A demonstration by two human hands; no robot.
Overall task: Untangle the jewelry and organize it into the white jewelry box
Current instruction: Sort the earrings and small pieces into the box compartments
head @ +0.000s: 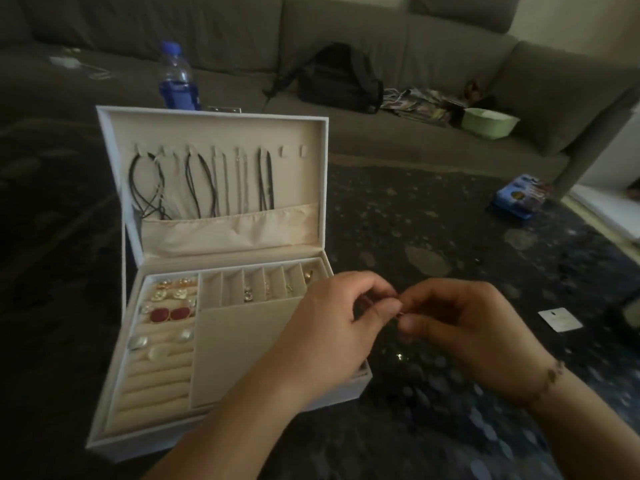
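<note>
Pinching a very small piece of jewelry point(399, 312) between thumb and fingertips, the left hand point(341, 327) and the right hand point(464, 327) met just over the right front corner of the white jewelry box point(114, 438). Both hands were closed on the piece, fingers curled; the piece itself was too small and blurred to identify, only a reddish glint showing between the fingertips. A bracelet point(550, 377) sat on the right wrist.

Judgement: the step in hand was working one small item free, or readying it for placement. Most sorting looked already done.

Box state, moving outward: lid point(221, 129) open and upright. Necklaces point(204, 181) hung from the lid hooks, lower ends tucked into the fabric pocket point(235, 230); two hooks at the right were bare. Ring rolls at left held pearl-and-gold earrings point(175, 289), a red pair point(171, 314), and pale studs lower down. Narrow slots point(263, 284) along the back held a few small items; the leftmost slots looked unfilled. The large flat compartment point(239, 348) held nothing visible.

Next move, as judged: carry the piece left into an open slot or roll, with a fine, steady pinch to avoid dropping it onto the dark patterned rug point(433, 237).

Surroundings: white card point(560, 319) on the rug at right, water bottle point(176, 77) behind the lid, black bag point(337, 79) on the sofa point(450, 39).
</note>
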